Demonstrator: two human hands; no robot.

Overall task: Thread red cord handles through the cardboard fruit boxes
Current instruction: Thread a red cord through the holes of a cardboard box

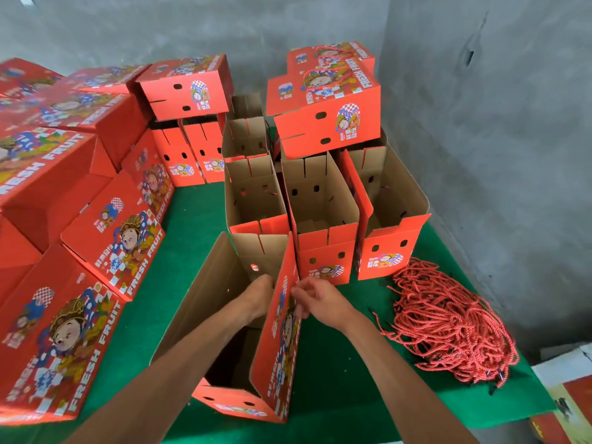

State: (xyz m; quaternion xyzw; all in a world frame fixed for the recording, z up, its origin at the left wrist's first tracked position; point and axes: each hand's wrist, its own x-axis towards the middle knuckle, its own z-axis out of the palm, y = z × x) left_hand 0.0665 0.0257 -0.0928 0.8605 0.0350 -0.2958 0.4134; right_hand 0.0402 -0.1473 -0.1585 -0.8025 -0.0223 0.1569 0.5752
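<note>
From the head camera, an open fruit box (224, 318) stands on the green table (336, 363) right in front of the person, its brown inside showing and its red printed side panel (282, 334) rising between the two hands. The left hand (261, 298) reaches down inside the box and lies against the inner face of that panel; its fingers are hidden behind the cardboard, so their grip cannot be told. The right hand (315, 298) is outside the panel, fingers curled and pinched together against its upper edge; whether a cord sits between them is too small to make out. A heap of red cords (448, 328) lies on the table to the right, apart from both hands. Behind the near box stand three more open boxes (320, 200) side by side, and closed printed boxes (64, 315) are stacked along the left.
</note>
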